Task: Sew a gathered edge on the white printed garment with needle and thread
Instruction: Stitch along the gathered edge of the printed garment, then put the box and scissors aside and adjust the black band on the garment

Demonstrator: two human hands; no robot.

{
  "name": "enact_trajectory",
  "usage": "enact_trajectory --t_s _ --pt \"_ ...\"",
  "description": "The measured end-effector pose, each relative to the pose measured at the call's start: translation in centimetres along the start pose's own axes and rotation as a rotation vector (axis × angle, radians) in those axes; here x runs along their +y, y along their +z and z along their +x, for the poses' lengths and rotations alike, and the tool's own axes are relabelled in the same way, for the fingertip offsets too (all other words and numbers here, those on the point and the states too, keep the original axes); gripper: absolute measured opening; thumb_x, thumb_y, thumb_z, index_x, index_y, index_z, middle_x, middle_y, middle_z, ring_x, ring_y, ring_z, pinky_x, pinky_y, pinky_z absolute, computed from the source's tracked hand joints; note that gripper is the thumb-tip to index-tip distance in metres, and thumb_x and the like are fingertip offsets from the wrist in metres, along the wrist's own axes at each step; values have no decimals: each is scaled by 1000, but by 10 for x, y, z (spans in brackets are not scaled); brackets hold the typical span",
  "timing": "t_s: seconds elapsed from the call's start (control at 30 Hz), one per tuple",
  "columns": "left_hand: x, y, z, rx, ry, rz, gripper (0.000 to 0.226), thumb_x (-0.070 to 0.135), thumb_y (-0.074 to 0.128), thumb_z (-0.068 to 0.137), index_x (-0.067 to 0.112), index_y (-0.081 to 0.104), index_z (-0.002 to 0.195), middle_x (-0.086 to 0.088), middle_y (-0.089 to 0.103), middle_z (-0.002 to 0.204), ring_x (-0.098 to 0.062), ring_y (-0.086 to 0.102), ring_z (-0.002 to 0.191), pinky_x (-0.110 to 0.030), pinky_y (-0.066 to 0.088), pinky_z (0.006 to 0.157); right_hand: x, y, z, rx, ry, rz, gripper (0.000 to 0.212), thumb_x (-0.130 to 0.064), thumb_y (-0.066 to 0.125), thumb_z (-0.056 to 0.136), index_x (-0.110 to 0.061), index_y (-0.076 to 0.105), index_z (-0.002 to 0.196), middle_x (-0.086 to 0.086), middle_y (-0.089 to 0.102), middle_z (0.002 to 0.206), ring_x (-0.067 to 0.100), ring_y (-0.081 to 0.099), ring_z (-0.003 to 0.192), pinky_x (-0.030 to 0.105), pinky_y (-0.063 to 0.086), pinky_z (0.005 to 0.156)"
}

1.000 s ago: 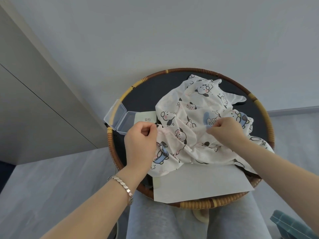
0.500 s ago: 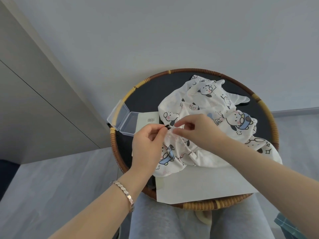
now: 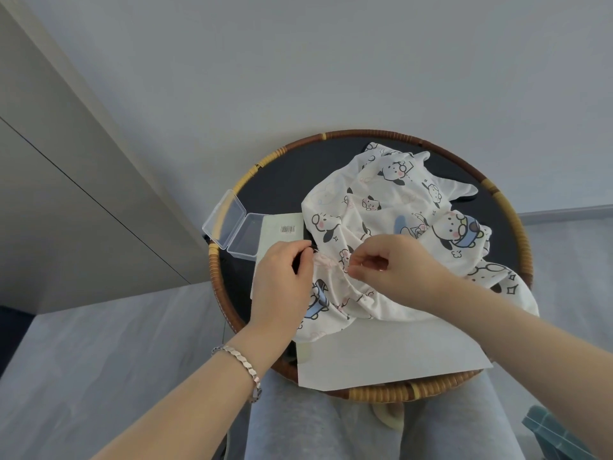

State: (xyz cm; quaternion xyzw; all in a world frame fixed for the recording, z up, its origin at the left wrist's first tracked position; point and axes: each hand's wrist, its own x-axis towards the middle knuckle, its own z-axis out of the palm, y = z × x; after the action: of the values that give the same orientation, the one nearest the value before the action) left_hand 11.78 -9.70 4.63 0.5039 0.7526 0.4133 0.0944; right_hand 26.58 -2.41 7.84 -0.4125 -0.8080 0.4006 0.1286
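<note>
The white garment (image 3: 381, 210), printed with cartoon dogs, lies crumpled on a round black tray with a wicker rim (image 3: 507, 207). My left hand (image 3: 282, 287) pinches the garment's bunched edge at its left end. My right hand (image 3: 394, 263) pinches the same gathered edge a short way to the right, thumb and forefinger together. Between the hands the fabric is puckered into small folds. The needle and thread are too fine to make out.
An open clear plastic box (image 3: 232, 227) sits at the tray's left rim beside a pale card with a barcode (image 3: 282, 230). A white paper sheet (image 3: 391, 356) covers the tray's near side. The tray rests over my grey-trousered lap. A teal object (image 3: 560, 436) shows at lower right.
My right hand came left from the middle of the garment to meet the left hand, then drew slightly right along the edge. The fabric between them has bunched up.
</note>
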Motion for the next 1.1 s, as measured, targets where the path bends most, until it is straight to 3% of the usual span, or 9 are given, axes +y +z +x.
enact_trajectory --t_s 0.17,0.3,0.37,0.43,0.5,0.63,0.8,0.93,1.1 --pt "-3 5 3 -181 -201 -127 12 15 49 93 16 61 94 10 58 81 -1 54 75 1 40 64 16 -7 7 -73 158 -91 15 -24 57 88 -14 68 85 -8 52 64 3 44 52 10 35 48" --pt "-18 8 2 -441 -319 46 17 17 49 92 11 65 92 -2 65 86 -11 57 71 -15 43 62 40 -15 21 113 338 -132 20 -19 46 92 -13 64 98 0 57 77 15 49 58 20 35 48" --pt "-21 6 3 -412 -306 64 18 19 48 93 12 65 97 -1 65 94 -13 59 79 -17 45 66 50 -15 31 166 369 -203 20 -13 45 90 -17 49 71 -2 43 70 22 45 69 20 28 48" --pt "-22 2 7 -324 -276 45 20 23 46 95 16 63 103 0 61 103 -11 59 85 -16 47 69 55 -12 41 129 402 -307 21 -10 44 88 -13 38 68 3 39 75 23 41 75 24 28 51" --pt "-26 -4 15 -252 -252 59 23 24 43 96 17 60 110 2 56 111 -8 55 88 -10 41 65 52 -10 48 62 459 -409 6 -12 45 88 -7 46 90 11 45 102 26 45 84 29 40 66" --pt "-39 -14 29 -206 -324 78 24 17 44 95 17 57 116 2 52 120 -5 48 89 -19 40 74 33 -3 53 106 311 -484 36 -18 47 91 -9 47 126 11 41 131 27 41 119 34 36 100" --pt "-51 -19 40 -160 -356 81 24 14 46 93 16 58 114 0 57 118 -6 49 93 -19 37 77 -15 26 76 -53 188 -160 30 -20 48 91 -14 55 120 4 63 109 17 57 81 26 48 68" --pt "-55 -23 47 -134 -341 118 23 13 46 92 17 61 109 2 62 110 -8 54 92 -21 40 76 -22 72 104 -197 323 -299 47 -37 58 85 -8 44 119 9 59 113 23 58 100 30 45 75" --pt "-57 -27 51 -136 -321 108 22 12 46 91 18 64 103 8 63 99 -6 56 87 -19 42 69 -18 99 113 -117 505 -262 59 -38 66 79 -9 37 121 6 57 113 23 59 100 31 44 71"
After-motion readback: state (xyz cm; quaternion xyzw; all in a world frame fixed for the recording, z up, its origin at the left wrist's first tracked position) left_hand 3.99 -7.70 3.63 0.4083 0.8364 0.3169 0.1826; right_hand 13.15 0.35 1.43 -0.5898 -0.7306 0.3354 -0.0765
